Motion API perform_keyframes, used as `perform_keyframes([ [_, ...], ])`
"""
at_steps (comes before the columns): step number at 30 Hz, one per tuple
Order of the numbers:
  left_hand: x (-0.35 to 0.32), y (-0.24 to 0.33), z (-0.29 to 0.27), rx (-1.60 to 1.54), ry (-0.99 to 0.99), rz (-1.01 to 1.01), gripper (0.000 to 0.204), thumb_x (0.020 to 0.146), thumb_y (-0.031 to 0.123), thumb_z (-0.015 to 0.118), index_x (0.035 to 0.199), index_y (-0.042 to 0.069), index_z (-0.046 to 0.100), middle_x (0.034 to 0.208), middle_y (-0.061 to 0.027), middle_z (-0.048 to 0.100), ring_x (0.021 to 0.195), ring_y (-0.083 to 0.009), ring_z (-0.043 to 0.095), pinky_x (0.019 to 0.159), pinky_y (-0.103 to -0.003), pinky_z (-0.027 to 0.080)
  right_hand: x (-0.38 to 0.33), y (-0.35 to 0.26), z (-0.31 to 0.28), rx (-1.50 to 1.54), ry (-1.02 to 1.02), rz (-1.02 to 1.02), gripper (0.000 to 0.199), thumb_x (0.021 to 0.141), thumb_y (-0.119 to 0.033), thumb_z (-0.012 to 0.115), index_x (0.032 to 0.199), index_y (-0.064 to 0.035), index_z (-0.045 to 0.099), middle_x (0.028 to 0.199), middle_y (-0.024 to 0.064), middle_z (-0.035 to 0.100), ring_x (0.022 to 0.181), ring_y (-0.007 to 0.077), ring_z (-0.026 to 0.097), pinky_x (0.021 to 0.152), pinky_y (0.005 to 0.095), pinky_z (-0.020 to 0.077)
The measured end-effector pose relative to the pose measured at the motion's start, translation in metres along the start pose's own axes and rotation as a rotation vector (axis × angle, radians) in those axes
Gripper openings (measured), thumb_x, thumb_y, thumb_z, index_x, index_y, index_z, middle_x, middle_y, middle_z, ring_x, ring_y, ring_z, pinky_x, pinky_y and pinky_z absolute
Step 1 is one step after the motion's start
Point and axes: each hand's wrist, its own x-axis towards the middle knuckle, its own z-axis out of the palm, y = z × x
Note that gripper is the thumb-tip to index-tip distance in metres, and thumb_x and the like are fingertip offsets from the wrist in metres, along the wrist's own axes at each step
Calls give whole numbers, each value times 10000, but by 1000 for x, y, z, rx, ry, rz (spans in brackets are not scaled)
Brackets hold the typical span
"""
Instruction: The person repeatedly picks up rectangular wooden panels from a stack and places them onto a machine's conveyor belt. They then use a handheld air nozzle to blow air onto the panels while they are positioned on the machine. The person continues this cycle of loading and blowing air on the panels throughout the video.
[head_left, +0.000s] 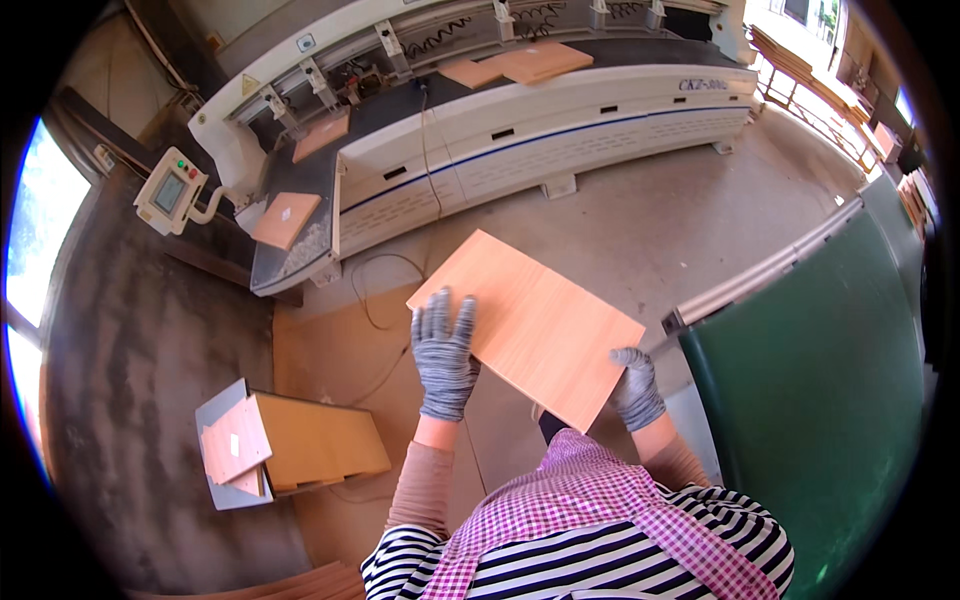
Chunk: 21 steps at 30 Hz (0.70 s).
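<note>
Wood board, flat and light orange with thin lines, was up in air. Was longer than wide, turned slantwise, one corner pointing away. Tilt was hard to tell.

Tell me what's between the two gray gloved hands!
In the head view, a rectangular wood-grain board lies between the left gloved hand and the right gloved hand.

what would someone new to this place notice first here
Most likely the wooden board in the middle, held up between two gray-gloved hands, the left hand at one end and the right hand at the other. Next, the broad green belt filling the right side, and the long white machine across the top, with more boards lying on its dark bed.
</note>
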Motion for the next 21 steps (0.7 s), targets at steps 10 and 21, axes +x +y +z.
perform_keyframes([
  [10, -67, -170, 138, -752, -303, -1360, 534, 877, 176, 694, 1336, -22, 508, 1235, -173, 625, 1059, -246, 624, 903, -340, 509, 317, -43, 26, 87, 101, -65, 540, 796, -59, 652, 1308, -50, 481, 1252, 129, 579, 1167, 329, 570, 972, 505, 510],
  [21, -123, -276, 309, -737, -87, -1789, 307, 861, 131, 672, 1131, -14, 668, 854, -94, 711, 701, -168, 652, 680, -292, 536, 748, -131, 107, -84, 191, -319, 508, 863, -231, 730, 1310, -123, 516, 1278, 75, 584, 1190, 290, 556, 996, 536, 481],
])
